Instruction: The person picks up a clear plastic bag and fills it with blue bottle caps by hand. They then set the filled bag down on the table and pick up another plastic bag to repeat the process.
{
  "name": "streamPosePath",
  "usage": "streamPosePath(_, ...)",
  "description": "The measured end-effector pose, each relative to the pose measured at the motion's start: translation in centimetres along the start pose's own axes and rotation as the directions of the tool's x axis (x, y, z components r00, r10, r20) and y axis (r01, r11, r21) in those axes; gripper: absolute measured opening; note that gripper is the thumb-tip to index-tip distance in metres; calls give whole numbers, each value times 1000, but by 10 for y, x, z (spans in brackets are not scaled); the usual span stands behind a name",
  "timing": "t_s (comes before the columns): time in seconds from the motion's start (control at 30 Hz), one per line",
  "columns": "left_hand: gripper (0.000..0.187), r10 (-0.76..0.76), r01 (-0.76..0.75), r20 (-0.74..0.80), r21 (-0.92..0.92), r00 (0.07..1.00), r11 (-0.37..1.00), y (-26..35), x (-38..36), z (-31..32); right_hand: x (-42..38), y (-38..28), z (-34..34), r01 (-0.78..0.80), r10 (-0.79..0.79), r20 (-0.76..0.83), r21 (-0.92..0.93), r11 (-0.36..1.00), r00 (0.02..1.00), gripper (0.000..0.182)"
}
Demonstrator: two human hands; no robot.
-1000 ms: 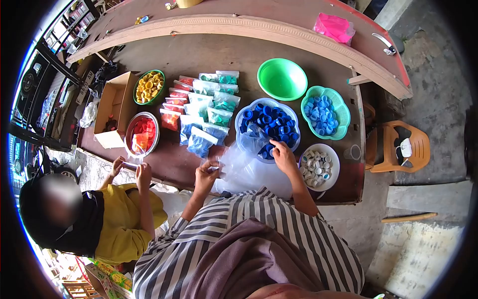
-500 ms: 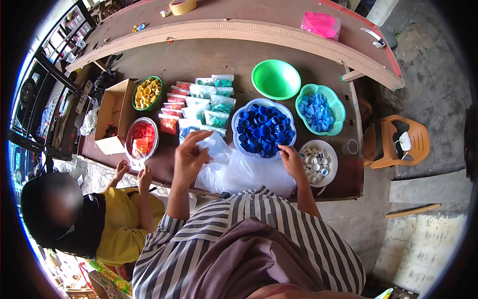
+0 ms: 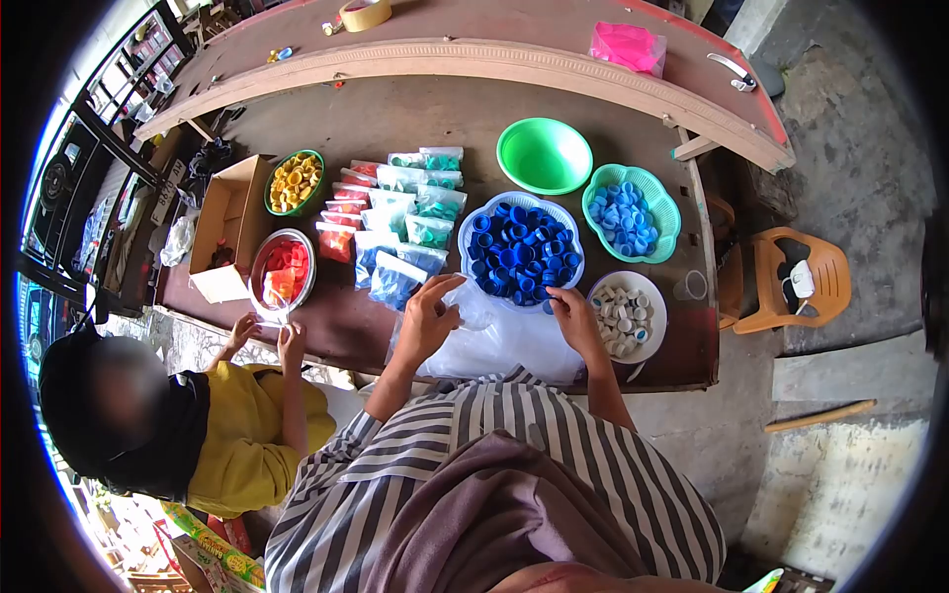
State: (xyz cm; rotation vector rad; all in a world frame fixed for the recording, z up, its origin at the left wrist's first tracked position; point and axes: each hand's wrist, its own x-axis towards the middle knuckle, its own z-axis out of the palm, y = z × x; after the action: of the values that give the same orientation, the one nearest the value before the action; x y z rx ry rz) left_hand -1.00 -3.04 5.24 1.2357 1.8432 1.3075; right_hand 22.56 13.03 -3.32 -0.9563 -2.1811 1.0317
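Observation:
My left hand is closed in a pinch at the edge of a small clear plastic bag, above a pile of clear plastic at the table's front. My right hand has thumb and fingers together on a blue bottle cap, just below the front rim of a pale blue basket full of dark blue caps. Filled bags of blue caps lie beyond my left hand, with rows of bags holding green caps and red caps behind them.
A white bowl of white caps stands right of my right hand; a basket of light blue caps and a green bowl lie farther back. At left, a person's hands work beside a metal bowl and a cardboard box.
My left hand has moved right and slightly down toward the basket, uncovering the filled bags of blue caps. My right hand has stayed near the basket's front rim.

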Motion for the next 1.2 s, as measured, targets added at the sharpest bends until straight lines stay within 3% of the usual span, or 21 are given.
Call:
streamPosePath(0.23,45,-22,22,-3,2,1000,1000,-3,-6,1,-2,-2,1,52,-51,-39,25,998,998,23)
streamPosePath(0.53,45,-28,28,23,15,999,999,2,-2,8,3,-30,2,6,-8,27,83,997,1000,23)
streamPosePath(0.8,46,-63,61,94,28,994,998,10,15,8,14,-69,7,40,-5,-108,323,946,994,19)
streamPosePath(0.93,47,-91,89,124,18,988,996,9,19,5,14,-94,9,26,9,-72,460,887,997,21)
streamPosePath(1.2,45,-34,39,124,-36,992,999,6,29,5,15,-156,7,294,-233,-265,222,930,936,21)
